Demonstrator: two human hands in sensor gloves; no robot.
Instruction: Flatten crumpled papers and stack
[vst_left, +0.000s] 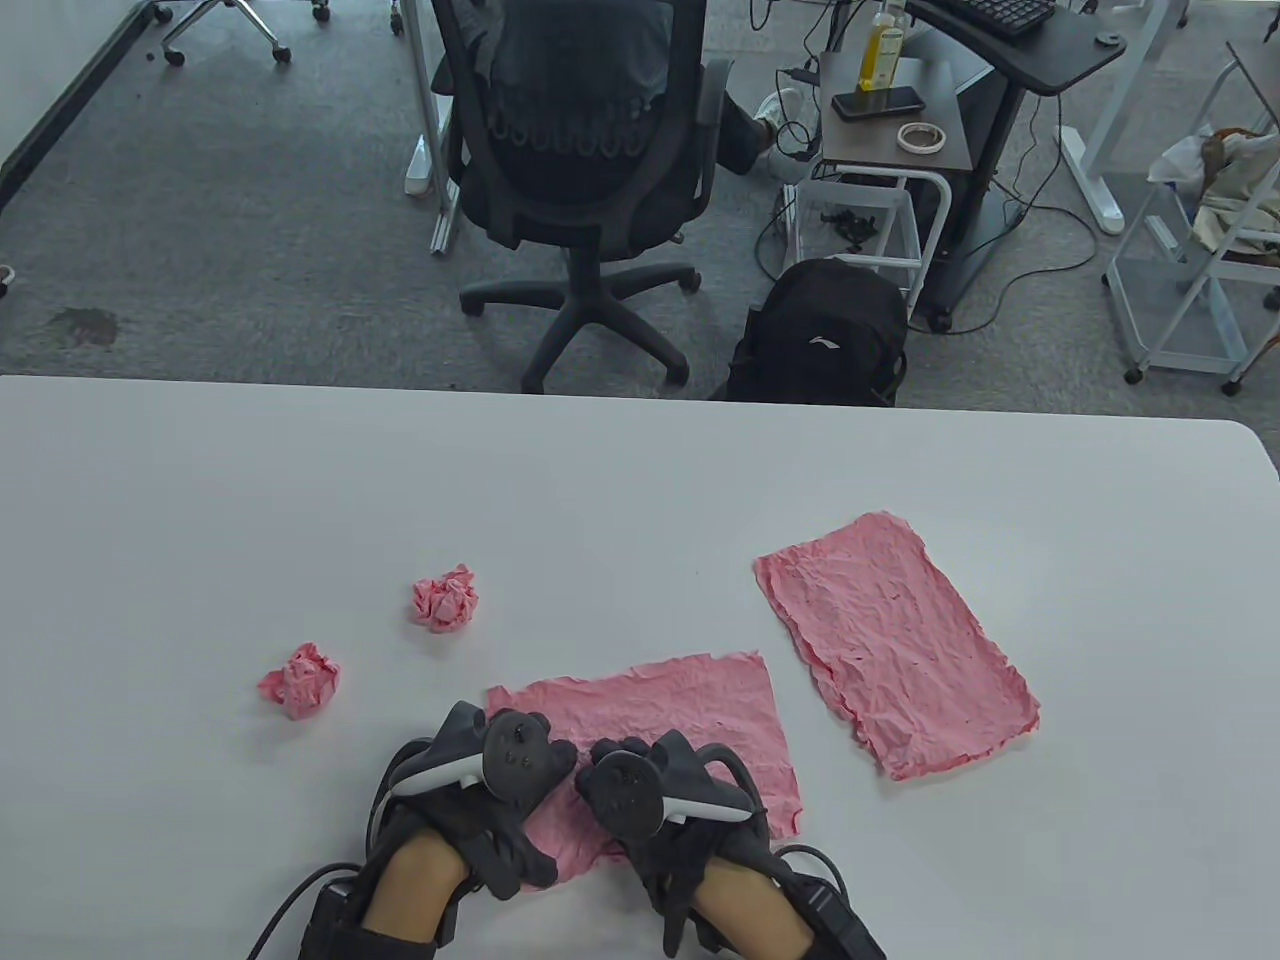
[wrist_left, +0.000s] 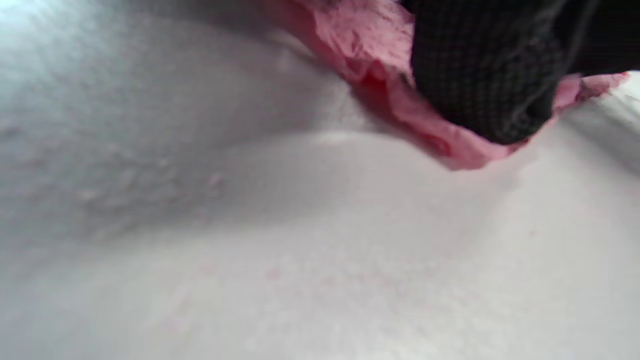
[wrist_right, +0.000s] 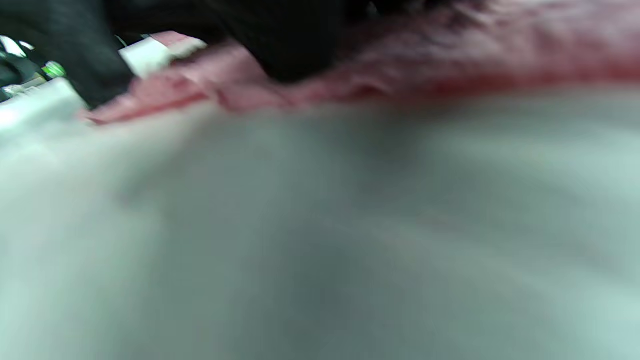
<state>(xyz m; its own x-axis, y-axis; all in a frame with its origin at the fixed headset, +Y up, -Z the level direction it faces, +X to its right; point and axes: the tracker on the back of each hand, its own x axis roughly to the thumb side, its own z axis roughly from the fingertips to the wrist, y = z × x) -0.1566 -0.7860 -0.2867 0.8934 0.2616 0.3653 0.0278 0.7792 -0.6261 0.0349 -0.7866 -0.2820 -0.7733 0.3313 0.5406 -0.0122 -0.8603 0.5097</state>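
Both my hands rest on the near edge of the wrinkled pink paper sheet (vst_left: 690, 715) in front of me: left hand (vst_left: 500, 800) and right hand (vst_left: 665, 830). Trackers hide my fingers, so can't tell their grip. Second flattened pink sheet (vst_left: 895, 640) lies right. Two crumpled pink paper balls (vst_left: 300, 680) (vst_left: 445, 598) sit left on the white table (vst_left: 600, 480).

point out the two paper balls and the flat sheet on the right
far paper ball (vst_left: 445, 598), table view, its middle
near paper ball (vst_left: 301, 681), table view, its middle
flat sheet (vst_left: 893, 640), table view, its centre
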